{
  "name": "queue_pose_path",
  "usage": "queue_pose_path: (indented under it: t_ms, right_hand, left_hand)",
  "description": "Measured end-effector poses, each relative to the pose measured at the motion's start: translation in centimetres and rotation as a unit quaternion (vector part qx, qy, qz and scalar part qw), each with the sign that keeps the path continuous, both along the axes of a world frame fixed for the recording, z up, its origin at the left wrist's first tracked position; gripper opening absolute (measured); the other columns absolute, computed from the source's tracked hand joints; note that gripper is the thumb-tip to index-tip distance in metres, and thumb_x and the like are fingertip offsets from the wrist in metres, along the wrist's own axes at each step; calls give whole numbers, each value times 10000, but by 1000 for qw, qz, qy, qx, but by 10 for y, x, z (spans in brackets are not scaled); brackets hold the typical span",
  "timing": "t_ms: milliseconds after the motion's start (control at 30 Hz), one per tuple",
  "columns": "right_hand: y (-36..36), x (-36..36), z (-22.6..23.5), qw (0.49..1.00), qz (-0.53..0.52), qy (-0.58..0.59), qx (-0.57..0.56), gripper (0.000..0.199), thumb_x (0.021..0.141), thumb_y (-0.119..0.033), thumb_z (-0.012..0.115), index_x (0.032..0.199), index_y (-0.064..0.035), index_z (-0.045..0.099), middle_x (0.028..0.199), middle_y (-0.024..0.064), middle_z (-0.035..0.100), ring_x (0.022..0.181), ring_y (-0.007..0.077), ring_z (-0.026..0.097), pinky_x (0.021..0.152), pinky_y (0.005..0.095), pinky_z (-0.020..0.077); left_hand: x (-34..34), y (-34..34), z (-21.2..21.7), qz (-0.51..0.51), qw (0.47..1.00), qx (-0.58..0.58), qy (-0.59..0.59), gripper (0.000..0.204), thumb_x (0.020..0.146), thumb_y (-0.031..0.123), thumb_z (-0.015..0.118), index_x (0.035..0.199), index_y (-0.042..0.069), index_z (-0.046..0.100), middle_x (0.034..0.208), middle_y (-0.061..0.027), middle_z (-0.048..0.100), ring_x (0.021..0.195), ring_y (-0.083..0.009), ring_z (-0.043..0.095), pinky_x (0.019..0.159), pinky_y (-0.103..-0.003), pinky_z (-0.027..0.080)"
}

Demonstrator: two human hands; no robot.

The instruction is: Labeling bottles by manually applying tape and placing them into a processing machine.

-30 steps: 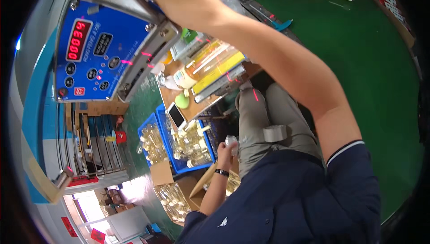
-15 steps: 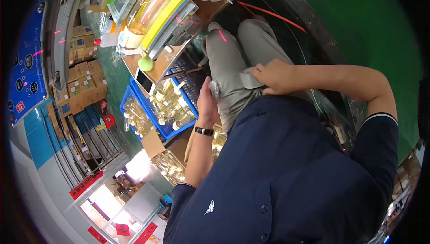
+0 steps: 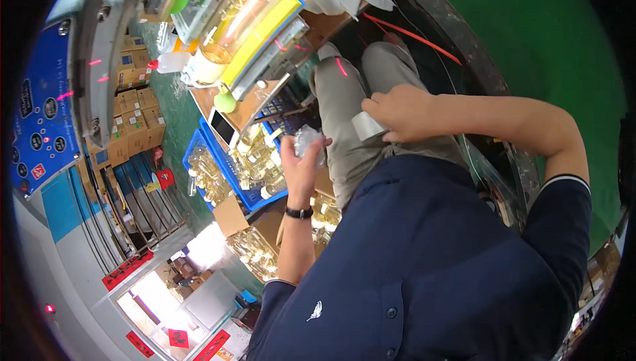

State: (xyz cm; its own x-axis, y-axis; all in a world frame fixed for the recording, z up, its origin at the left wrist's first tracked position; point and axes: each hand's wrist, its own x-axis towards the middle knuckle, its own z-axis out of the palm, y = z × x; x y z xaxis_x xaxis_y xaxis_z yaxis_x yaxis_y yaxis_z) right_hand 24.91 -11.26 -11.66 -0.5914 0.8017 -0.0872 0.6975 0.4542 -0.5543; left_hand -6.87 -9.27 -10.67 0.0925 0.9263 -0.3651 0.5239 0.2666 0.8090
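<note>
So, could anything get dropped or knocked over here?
Maybe. The crumpled clear plastic item in the left hand is held out past the grey-trousered lap, so it might fall if the fingers loosen. The pale grey round roll under the right hand could roll off the lap if let go. And the white-edged flat phone lies close to the brown wooden table's edge, so a bump might knock it off.

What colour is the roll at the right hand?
The roll is light grey, seen best in the head view.
</note>
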Motion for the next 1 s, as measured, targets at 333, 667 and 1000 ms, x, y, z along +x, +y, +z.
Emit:
queue_pose_path:
  t_ms: [333,667,1000]
  right_hand:
    - [116,73,126,874,-236,402,134,426,878,10,600,1304,-9,592,1171,107,723,901,188,647,769,350,549]
    - [216,74,119,856,-228,413,210,460,882,-21,589,1342,1,596,1134,196,748,886,365,695,797,443,558]
    - [224,80,141,914,-242,194,261,347,883,-50,604,1228,-25,585,1083,246,748,911,444,708,801,505,560]
  left_hand:
    - [22,136,159,79,937,304,-153,388,1011,47,651,1389,24,567,1156,-128,691,740,-138,657,611,-233,524]
    - [31,195,164,22,934,354,41,341,948,106,746,1273,17,693,1038,-87,716,802,-155,615,720,-282,532]
    - [39,199,159,23,933,349,87,355,918,138,771,1241,5,705,1013,-106,726,824,-171,637,751,-285,544]
